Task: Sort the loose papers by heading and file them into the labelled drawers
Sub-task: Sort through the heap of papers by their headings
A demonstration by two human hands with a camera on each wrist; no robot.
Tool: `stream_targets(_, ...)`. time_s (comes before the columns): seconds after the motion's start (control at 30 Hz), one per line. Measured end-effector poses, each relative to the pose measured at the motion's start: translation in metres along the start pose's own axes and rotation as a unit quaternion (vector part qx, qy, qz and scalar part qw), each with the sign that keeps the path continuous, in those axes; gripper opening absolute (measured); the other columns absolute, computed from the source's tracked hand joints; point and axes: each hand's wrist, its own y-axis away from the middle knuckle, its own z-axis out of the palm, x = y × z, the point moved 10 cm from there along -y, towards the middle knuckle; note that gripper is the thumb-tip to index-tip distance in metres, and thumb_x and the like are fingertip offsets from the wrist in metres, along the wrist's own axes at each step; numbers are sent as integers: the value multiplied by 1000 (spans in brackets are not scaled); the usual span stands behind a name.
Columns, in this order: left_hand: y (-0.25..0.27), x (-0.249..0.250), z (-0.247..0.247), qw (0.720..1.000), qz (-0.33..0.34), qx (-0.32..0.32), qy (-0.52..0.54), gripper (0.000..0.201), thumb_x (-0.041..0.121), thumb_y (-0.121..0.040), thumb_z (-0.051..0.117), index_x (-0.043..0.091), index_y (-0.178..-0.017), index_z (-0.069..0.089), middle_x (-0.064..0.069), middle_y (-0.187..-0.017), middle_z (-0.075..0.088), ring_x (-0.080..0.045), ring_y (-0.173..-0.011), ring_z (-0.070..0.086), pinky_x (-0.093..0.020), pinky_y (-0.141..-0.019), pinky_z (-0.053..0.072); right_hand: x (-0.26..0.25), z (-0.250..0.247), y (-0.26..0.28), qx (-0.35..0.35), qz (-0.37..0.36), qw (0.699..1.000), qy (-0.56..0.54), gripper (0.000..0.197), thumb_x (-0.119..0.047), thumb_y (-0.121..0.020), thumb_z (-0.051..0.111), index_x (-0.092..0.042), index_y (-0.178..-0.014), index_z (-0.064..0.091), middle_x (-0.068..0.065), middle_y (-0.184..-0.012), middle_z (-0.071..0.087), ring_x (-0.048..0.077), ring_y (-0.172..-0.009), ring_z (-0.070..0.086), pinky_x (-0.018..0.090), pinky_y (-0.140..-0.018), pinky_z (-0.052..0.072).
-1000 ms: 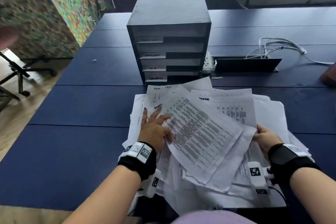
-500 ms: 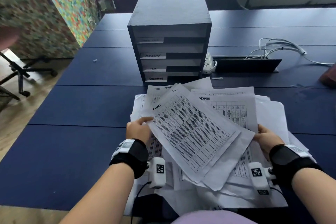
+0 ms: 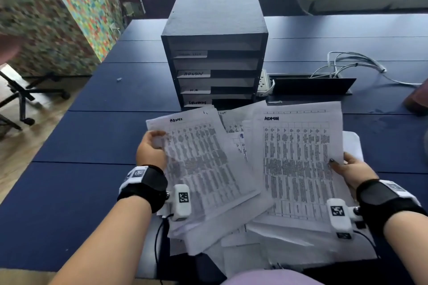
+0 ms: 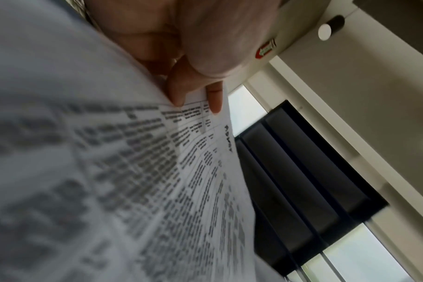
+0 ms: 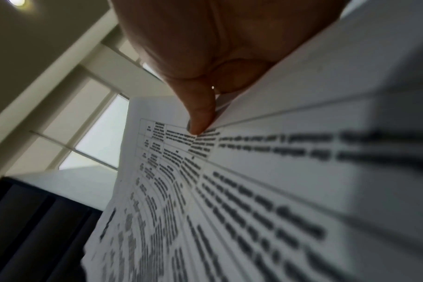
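Note:
My left hand (image 3: pixel 151 149) pinches the left edge of a printed sheet headed ADMIN (image 3: pixel 203 159), lifted above the pile; the left wrist view shows my fingers (image 4: pixel 196 91) on that sheet (image 4: pixel 133 181). My right hand (image 3: pixel 347 169) pinches the right edge of a second ADMIN sheet (image 3: pixel 298 159), thumb (image 5: pixel 198 118) on its printed face (image 5: pixel 242 200). A loose pile of papers (image 3: pixel 266 252) lies under both on the blue table (image 3: pixel 69 192). Behind stands a black drawer unit (image 3: pixel 215 46) with labelled slots, one labelled ADMIN (image 3: pixel 194 73).
A power strip (image 3: pixel 262 83) and an open cable hatch (image 3: pixel 312 85) sit right of the drawer unit, with white cables (image 3: pixel 352 65) beyond. Chairs stand past the table's far edge. An office chair base (image 3: pixel 25 97) is on the floor at left.
My left hand took hold of the top ADMIN sheet and lifted it left. My right hand raised a second ADMIN sheet; the two now sit side by side above the pile.

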Motion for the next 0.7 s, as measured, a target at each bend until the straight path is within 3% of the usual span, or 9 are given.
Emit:
stream_targets(0.13,-14,1,-19,999,-8,31,31,48,-15,-75,30,18,-94,59,-3,-73,56,-15,-53,52,-13,-35,42,-41,-2,12,-47,-9,998,-42,26,-3,-80,60,-15,-104,59,-5,-62,71,10,-51,65,28,-49,56)
stream_targets(0.27,-8,8,-3,995,-21,21,95,43,-17,-79,29,13,-95,55,2,-72,53,-5,-49,53,-11,-34,39,-73,19,26,-120,-19,986,-111,26,3,-86,49,-14,-104,58,0,-74,73,13,-60,68,31,-57,58)
stream_targets(0.33,-6,6,13,995,-26,-4,98,47,-18,-78,26,14,-95,55,4,-71,53,3,-40,51,-10,-35,37,-80,36,32,-136,-22,983,-118,25,1,-82,53,-14,-101,60,-1,-74,73,12,-60,67,28,-57,58)
stream_targets(0.43,0,2,47,994,-25,-66,82,51,-17,-77,28,24,-87,56,4,-74,54,-9,-53,52,-12,-40,39,-78,66,43,-164,-23,978,-127,34,-8,-60,75,-18,-92,69,1,-73,73,15,-59,68,28,-53,57)
stream_targets(0.5,9,7,69,992,-1,-108,71,56,-18,-77,31,31,-84,56,-1,-84,57,-16,-65,51,-18,-49,41,-66,81,44,-171,-15,977,-125,55,-24,-29,92,-18,-81,75,4,-74,73,17,-60,69,31,-51,56)
stream_targets(0.53,15,11,78,990,11,-120,79,59,-20,-76,31,32,-88,57,-3,-89,59,-16,-70,53,-19,-53,42,-59,86,43,-172,-12,977,-125,67,-31,-16,94,-19,-79,75,5,-74,73,18,-60,69,33,-51,57)
stream_targets(0.6,26,14,94,981,6,-154,118,66,-23,-78,33,31,-110,53,-4,-93,60,-12,-72,57,-15,-54,46,-44,93,42,-163,-2,978,-131,83,-36,-6,93,-16,-83,73,5,-74,73,19,-60,69,36,-53,58)
stream_targets(0.67,34,10,106,974,-16,-185,129,75,-19,-84,39,36,-134,36,-3,-92,63,-11,-76,61,-18,-62,51,-33,99,45,-153,10,981,-118,87,-35,-16,93,-14,-96,65,2,-73,73,17,-60,68,35,-57,58)
stream_targets(0.7,35,4,111,973,-31,-191,124,75,-15,-86,42,38,-139,29,-3,-93,64,-14,-79,62,-23,-69,52,-29,100,45,-144,15,984,-107,76,-31,-32,92,-12,-99,62,0,-70,73,18,-61,67,33,-57,57)
